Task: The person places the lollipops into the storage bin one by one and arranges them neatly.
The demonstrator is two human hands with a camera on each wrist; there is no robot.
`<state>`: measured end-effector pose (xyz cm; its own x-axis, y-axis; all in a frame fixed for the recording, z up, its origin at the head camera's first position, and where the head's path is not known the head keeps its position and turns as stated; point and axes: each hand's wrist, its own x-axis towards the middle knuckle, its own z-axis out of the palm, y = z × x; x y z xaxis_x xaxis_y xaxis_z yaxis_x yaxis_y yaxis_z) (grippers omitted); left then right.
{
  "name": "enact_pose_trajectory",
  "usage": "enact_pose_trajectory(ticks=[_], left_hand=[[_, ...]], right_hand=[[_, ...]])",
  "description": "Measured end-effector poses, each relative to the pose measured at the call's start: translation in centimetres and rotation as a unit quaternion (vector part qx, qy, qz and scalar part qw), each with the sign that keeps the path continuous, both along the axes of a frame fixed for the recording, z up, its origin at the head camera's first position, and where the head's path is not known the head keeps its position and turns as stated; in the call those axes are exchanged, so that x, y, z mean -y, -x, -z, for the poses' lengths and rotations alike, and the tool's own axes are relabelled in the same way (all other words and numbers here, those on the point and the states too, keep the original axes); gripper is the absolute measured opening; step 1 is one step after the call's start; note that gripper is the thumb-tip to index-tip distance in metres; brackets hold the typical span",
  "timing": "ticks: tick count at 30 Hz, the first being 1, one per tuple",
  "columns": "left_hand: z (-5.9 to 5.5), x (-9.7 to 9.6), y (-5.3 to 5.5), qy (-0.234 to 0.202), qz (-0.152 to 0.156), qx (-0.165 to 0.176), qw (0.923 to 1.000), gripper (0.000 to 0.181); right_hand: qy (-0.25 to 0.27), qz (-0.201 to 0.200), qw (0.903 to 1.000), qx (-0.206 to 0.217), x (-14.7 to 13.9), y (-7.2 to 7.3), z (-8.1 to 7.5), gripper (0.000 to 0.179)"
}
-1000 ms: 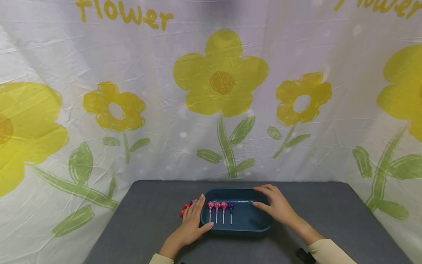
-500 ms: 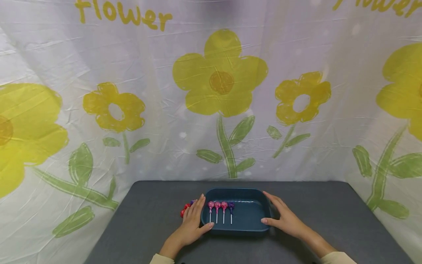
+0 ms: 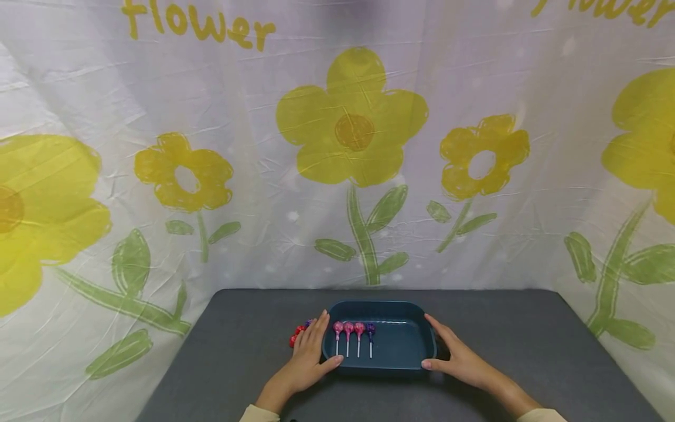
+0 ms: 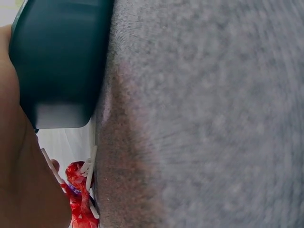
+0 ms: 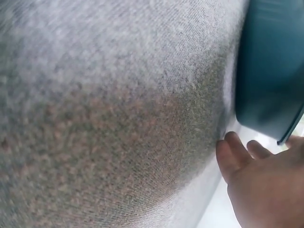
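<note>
A dark teal rectangular tray [image 3: 401, 351] sits on the table in the head view. Inside it, toward the left, three pink lollipops [image 3: 348, 328] and one purple lollipop [image 3: 370, 329] lie in a row, white sticks pointing to the near side. My left hand [image 3: 306, 357] rests along the tray's left end, fingers straight and thumb at the near rim. At the right end, my right hand [image 3: 459, 354] has its fingers extended beside the wall and its thumb at the near corner. Red-wrapped lollipops [image 4: 78, 190] lie beyond the left hand, which partly hides them.
The grey cloth-covered table [image 3: 237, 334] extends around the tray on all sides. Behind it hangs a white curtain [image 3: 274, 234] printed with yellow flowers. A purple-wrapped lollipop [image 3: 309, 322] shows beside the red ones left of the tray.
My right hand has drawn back from over the tray's interior to its right end, thumb moving to the near corner. The left hand and the lollipops have stayed in place.
</note>
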<state>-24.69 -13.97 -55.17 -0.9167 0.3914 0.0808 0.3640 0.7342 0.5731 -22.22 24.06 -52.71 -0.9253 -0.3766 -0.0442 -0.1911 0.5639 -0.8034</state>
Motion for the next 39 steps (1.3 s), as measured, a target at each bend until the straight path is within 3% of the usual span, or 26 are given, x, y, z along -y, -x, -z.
enact_pose_trajectory(ticks=[10,16,19,24,32,39], left_hand=[[-0.7,0.2,0.1,0.001,0.009,0.008,0.9999,0.094],[-2.2,1.2,0.7,-0.074,0.001,0.016,0.9971,0.078],[-3.0,1.9,1.5,-0.109,-0.023,-0.026,0.9935,0.062],[-4.0,3.1,3.3,-0.116,-0.071,-0.095,0.9862,0.038],[-3.2,4.4,5.7,-0.098,-0.093,-0.084,0.9873,0.032],[-1.9,4.7,6.7,-0.073,-0.076,-0.055,0.993,0.028]], right_hand=[[0.01,-0.003,0.9998,0.015,0.0,0.1,0.1,0.094],[0.018,-0.005,0.9996,0.022,0.1,0.1,0.3,0.093],[0.018,-0.003,0.9996,0.022,0.2,0.1,0.3,0.093],[0.019,0.0,0.9996,0.02,0.2,0.0,0.5,0.094],[0.024,0.001,0.9995,0.022,0.1,0.1,0.5,0.093],[0.031,0.0,0.9992,0.023,0.2,0.0,0.6,0.092]])
